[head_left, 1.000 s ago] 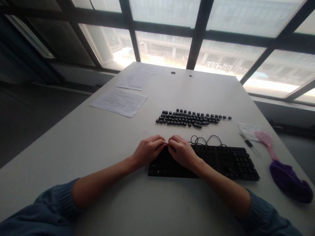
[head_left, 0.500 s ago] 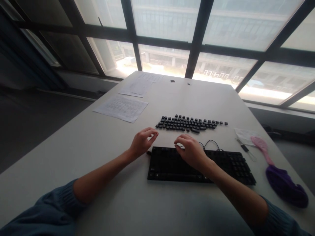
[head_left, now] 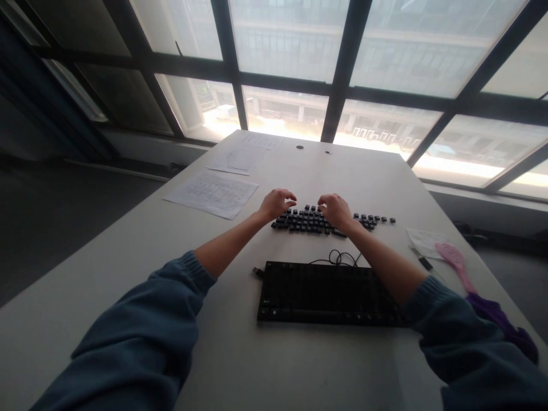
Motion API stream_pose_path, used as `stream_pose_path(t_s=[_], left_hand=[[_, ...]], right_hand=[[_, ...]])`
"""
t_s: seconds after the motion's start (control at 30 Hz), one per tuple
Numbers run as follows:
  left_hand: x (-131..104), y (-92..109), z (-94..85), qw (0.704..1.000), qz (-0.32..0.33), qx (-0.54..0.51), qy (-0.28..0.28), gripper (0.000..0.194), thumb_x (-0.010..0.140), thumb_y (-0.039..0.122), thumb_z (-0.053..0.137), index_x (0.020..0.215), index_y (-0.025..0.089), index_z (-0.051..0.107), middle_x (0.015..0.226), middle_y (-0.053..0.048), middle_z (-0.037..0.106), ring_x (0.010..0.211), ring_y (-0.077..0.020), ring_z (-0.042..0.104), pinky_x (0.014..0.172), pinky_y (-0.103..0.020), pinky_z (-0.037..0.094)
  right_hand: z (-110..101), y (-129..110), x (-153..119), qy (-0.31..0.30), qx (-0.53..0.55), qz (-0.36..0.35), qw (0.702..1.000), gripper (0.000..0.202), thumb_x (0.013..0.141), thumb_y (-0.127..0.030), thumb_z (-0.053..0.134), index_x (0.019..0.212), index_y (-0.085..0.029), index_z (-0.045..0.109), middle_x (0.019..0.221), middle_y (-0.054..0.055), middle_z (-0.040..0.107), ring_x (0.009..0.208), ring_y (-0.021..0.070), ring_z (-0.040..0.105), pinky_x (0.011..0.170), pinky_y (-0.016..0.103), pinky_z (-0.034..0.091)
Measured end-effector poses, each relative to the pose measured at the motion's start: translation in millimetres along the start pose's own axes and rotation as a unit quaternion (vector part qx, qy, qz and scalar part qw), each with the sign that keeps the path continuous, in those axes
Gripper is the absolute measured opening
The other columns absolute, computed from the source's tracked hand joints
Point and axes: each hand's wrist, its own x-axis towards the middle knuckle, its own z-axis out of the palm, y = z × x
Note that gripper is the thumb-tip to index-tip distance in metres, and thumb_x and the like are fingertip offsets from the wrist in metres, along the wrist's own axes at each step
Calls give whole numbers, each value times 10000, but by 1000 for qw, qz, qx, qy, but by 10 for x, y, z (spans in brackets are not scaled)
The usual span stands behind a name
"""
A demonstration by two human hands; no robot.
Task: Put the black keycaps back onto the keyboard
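Both hands are stretched over the loose black keycaps [head_left: 308,222], which lie in rows on the white table. My left hand [head_left: 277,204] is at the left end of the rows, thumb and fingers apart with nothing seen between them. Over the middle, my right hand [head_left: 336,209] hovers with fingers curved and a small gap to the thumb; it hides some keycaps. Nearer to me lies a black keyboard [head_left: 317,291], its main area bare of keycaps. My right forearm and sleeve cover its right end.
Behind the keyboard its cable [head_left: 338,258] lies coiled, and a USB plug [head_left: 258,272] sticks out at its left. Printed sheets [head_left: 214,194] lie at the left. On the right are a pink-handled brush [head_left: 456,260] with a purple cloth [head_left: 492,314], and a clear bag [head_left: 428,242].
Both hands have moved forward, away from the keyboard, to the keycaps. The right arm now covers the keyboard's number pad. The cable's loop has shifted left.
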Motion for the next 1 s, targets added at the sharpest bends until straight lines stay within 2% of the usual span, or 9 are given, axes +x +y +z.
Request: stream_pose_path(t_s=[0.1, 0.23, 0.4, 0.53, 0.67, 0.77, 0.87, 1.0], left_hand=[[230, 60, 225, 999, 5, 6, -39, 99, 808, 223, 759, 886, 238, 819, 973, -41, 787, 929, -208, 701, 922, -304, 518], [377, 41, 418, 997, -4, 10, -71, 133, 793, 208, 764, 896, 258, 830, 966, -42, 794, 946, -218, 706, 927, -302, 513], [423, -2, 531, 996, -4, 3, -94, 179, 776, 219, 766, 935, 268, 831, 928, -36, 796, 918, -215, 708, 905, -295, 514], [436, 27, 546, 995, -3, -11, -97, 167, 765, 190, 749, 893, 257, 832, 861, -23, 793, 839, -202, 711, 837, -285, 525], [379, 114, 417, 997, -5, -32, -65, 139, 780, 238, 752, 895, 232, 830, 864, -30, 791, 846, -197, 711, 827, -286, 528], [192, 231, 217, 998, -14, -52, -36, 153, 792, 278, 747, 907, 219, 828, 835, -30, 786, 829, -186, 710, 784, -275, 534], [-154, 419, -36, 993, -44, -112, -16, 158, 769, 308, 775, 872, 202, 831, 784, -39, 781, 762, -187, 706, 729, -277, 536], [-745, 738, -318, 978, -52, -196, -43, 160, 779, 332, 788, 876, 212, 830, 853, -46, 795, 811, -208, 728, 747, -286, 551]], right_hand=[[130, 90, 191, -16, -8, -1, 1000, 158, 902, -199, 662, 1010, -194, 777, 1052, 125, 756, 1041, 249, 660, 898, 323, 472], [256, 145, 315, -37, -15, -8, 999, 153, 888, -196, 680, 997, -203, 788, 1035, 123, 766, 1041, 257, 666, 905, 333, 469], [341, 177, 373, -58, -8, -23, 998, 128, 869, -201, 698, 954, -217, 792, 1005, 102, 776, 1015, 251, 676, 912, 335, 453], [353, 171, 386, -52, 9, -28, 998, 116, 858, -181, 688, 915, -209, 785, 959, 84, 779, 957, 228, 685, 895, 330, 448], [234, 145, 309, -16, 33, -33, 999, 127, 885, -211, 660, 950, -198, 769, 991, 69, 772, 957, 202, 675, 890, 317, 452], [71, 100, 133, 42, 109, -43, 992, 139, 886, -221, 652, 963, -189, 762, 967, 58, 765, 921, 187, 674, 862, 305, 471], [-94, -2, -182, 93, 230, -53, 967, 99, 854, -221, 681, 891, -189, 767, 879, 40, 760, 849, 180, 678, 823, 306, 488], [-217, -211, -752, 77, 333, -58, 938, 58, 841, -224, 716, 844, -198, 768, 854, 30, 765, 821, 176, 686, 783, 298, 489]])
